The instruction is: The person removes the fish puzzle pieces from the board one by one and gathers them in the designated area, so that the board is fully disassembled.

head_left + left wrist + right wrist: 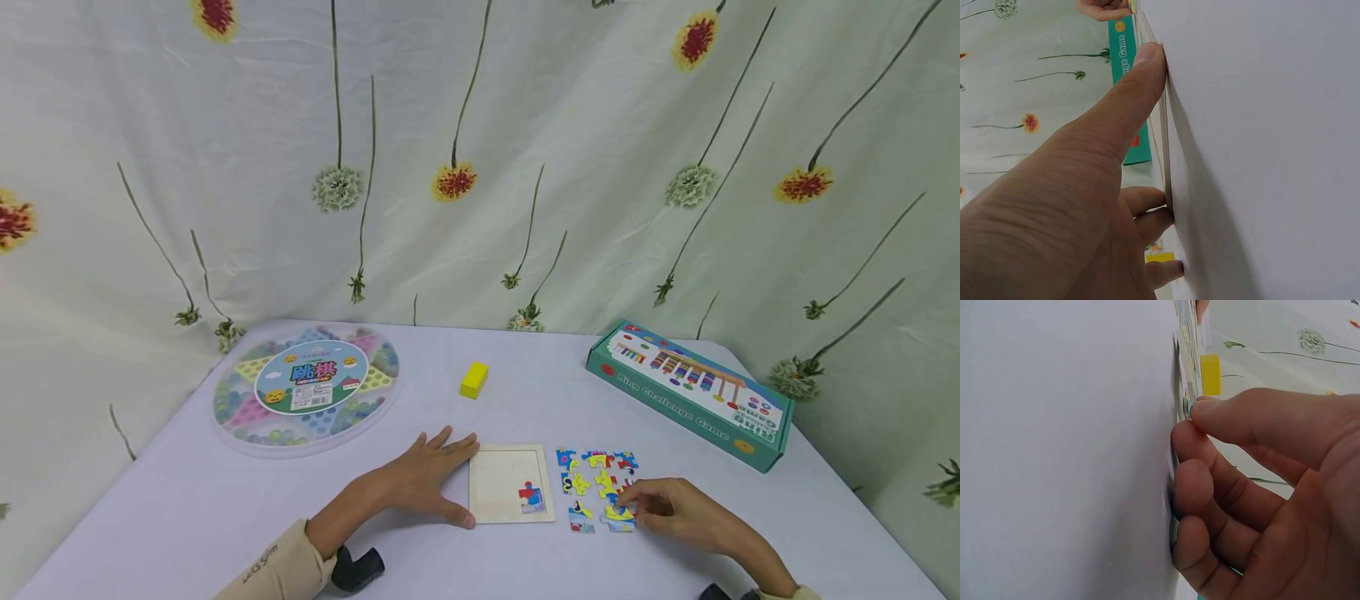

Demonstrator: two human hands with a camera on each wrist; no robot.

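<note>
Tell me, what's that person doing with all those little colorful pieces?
A person is working on a small jigsaw puzzle at a table. The left hand lies flat against the edge of the puzzle tray, which has one piece in it. The right hand pinches a piece from the loose pieces lying beside the tray. A yellow block, a round marble game and a green game box sit farther back.

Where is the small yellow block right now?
In the head view the small yellow block lies alone mid-table, behind the wooden puzzle tray, between the round marble game case on the left and the green game box on the right.
</note>
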